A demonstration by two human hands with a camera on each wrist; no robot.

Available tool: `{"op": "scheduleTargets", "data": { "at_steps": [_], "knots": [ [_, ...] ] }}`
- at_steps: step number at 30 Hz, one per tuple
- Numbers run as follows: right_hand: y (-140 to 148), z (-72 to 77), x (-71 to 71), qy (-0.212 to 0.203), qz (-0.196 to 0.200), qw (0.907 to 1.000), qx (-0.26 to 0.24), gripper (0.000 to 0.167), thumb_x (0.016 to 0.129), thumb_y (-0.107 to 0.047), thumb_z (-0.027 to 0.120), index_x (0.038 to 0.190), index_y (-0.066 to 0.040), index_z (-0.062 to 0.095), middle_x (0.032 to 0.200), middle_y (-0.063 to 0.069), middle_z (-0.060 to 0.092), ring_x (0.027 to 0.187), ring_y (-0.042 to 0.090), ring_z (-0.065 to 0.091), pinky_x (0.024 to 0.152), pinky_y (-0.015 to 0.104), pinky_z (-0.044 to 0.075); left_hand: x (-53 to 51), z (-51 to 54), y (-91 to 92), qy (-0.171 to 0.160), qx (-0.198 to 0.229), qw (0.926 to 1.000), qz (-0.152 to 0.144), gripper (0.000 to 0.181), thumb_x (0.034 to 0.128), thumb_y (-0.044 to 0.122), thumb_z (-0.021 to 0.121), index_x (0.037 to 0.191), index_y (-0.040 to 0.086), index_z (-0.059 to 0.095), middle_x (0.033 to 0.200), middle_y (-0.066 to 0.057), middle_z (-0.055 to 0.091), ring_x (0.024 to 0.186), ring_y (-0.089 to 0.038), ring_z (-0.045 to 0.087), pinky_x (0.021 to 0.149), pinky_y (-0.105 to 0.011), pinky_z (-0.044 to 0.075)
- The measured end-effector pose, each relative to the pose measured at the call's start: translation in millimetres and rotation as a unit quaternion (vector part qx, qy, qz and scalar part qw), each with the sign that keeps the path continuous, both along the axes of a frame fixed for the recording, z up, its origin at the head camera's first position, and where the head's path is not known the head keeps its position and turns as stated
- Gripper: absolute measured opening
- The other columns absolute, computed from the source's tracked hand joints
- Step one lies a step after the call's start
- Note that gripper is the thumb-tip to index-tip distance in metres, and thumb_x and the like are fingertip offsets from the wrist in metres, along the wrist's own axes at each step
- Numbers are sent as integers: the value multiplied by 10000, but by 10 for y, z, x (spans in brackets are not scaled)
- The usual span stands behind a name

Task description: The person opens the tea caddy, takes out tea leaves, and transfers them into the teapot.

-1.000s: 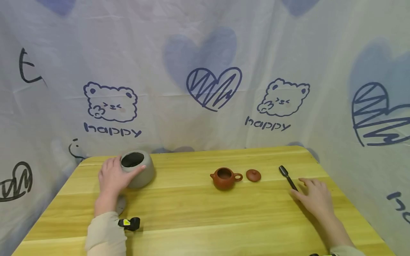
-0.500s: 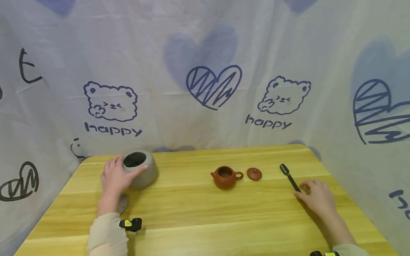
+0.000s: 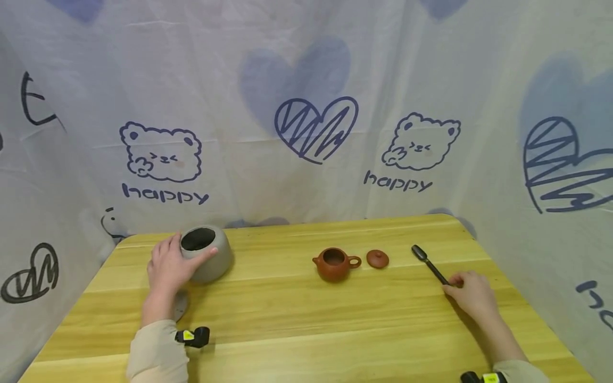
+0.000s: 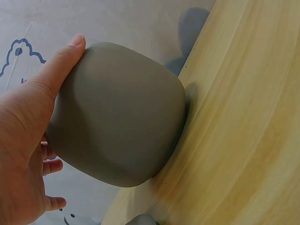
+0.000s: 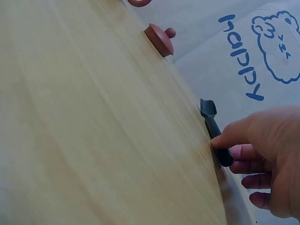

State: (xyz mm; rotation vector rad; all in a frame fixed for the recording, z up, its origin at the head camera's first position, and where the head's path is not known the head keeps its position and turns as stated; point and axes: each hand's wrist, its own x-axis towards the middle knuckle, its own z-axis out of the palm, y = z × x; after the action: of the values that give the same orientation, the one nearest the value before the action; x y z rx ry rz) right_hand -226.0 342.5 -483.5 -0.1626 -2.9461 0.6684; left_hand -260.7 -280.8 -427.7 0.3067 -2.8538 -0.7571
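A grey, round-shouldered tea jar stands on the table at the left, its dark mouth uncovered. My left hand holds it by the upper side, thumb across the near side and fingers round the far left. The jar's wall fills the middle of the left wrist view. At the right, a black tea scoop lies with its bowl pointing away. My right hand pinches its handle end between thumb and fingers. In the right wrist view the scoop is low against the tabletop.
A small reddish-brown teapot stands uncovered near the table's middle, spout to the left. Its knobbed lid lies to the right of the handle. A grey disc-like lid is partly hidden by the left forearm. Printed cloth hangs behind the table.
My right hand has closed its thumb and fingers on the scoop's handle, and the scoop's bowl has shifted slightly left. The left hand stays on the jar.
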Motion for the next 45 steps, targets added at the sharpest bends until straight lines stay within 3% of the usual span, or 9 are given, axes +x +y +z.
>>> {"op": "scheduleTargets", "data": {
  "at_steps": [9, 14, 17, 22, 28, 39, 41, 45],
  "knots": [
    [35, -13, -19, 324, 85, 9994, -45, 234, 841, -190, 661, 917, 31, 680, 935, 237, 639, 879, 397, 592, 742, 513, 469, -3, -8, -10, -43, 88, 10000, -7, 1202, 748, 808, 566, 1547, 10, 155, 1561, -309, 194, 1435, -501, 105, 1076, -736, 158],
    [32, -10, 5, 919, 48, 9957, -63, 217, 862, -168, 648, 941, 32, 673, 987, 264, 634, 929, 431, 547, 778, 549, 426, 9, -8, -3, -50, 101, 9999, -10, 1195, 754, 804, 563, 1548, 10, 152, 1559, -313, 195, 1435, -503, 104, 1076, -739, 156],
    [43, -1, 12, 1332, 90, 9907, 260, 207, 863, -160, 658, 969, 17, 673, 1037, 269, 635, 958, 443, 524, 789, 581, 401, 18, -8, 0, -67, 105, 9999, -8, 1193, 756, 803, 561, 1547, 8, 152, 1557, -317, 196, 1435, -504, 105, 1076, -739, 159],
    [59, 45, 0, 2109, 268, 9721, 990, 197, 856, -136, 700, 997, -1, 678, 1059, 231, 647, 979, 443, 518, 774, 601, 382, 15, -17, -9, -76, 108, 9999, 8, 1197, 757, 807, 555, 1552, 15, 140, 1560, -315, 193, 1435, -503, 104, 1074, -741, 162],
    [59, 119, 35, 2914, 398, 9454, 1403, 210, 809, -95, 745, 990, -13, 676, 1018, 198, 657, 970, 418, 522, 715, 556, 379, 3, -21, -11, -90, 159, 9998, -47, 1203, 756, 814, 547, 1552, 13, 130, 1561, -322, 187, 1441, -506, 87, 1073, -754, 141],
    [1, 257, 51, 3826, 566, 9138, 1240, 219, 787, -60, 748, 981, 13, 676, 963, 204, 660, 939, 421, 494, 708, 543, 344, 14, -8, -32, -34, 48, 9995, -302, 1174, 785, 801, 523, 1550, 4, 126, 1589, -293, 159, 1480, -490, -15, 1061, -794, 56],
    [-8, 287, 47, 3992, 632, 9063, 1235, 202, 891, -167, 688, 979, 15, 682, 957, 206, 666, 934, 427, 499, 706, 551, 349, 15, -3, -34, -75, 20, 9994, -351, 1186, 788, 807, 510, 1554, 1, 98, 1601, -286, 119, 1488, -471, -67, 1055, -805, 19],
    [-52, 359, 21, 4297, 769, 8901, 1312, 558, 1019, -473, 420, 972, 9, 698, 946, 197, 680, 912, 431, 522, 703, 562, 380, 25, 7, -37, -225, -81, 9989, -411, 1214, 797, 819, 474, 1556, -7, 10, 1613, -278, -18, 1482, -437, -176, 1044, -811, -46]
  ]
}}
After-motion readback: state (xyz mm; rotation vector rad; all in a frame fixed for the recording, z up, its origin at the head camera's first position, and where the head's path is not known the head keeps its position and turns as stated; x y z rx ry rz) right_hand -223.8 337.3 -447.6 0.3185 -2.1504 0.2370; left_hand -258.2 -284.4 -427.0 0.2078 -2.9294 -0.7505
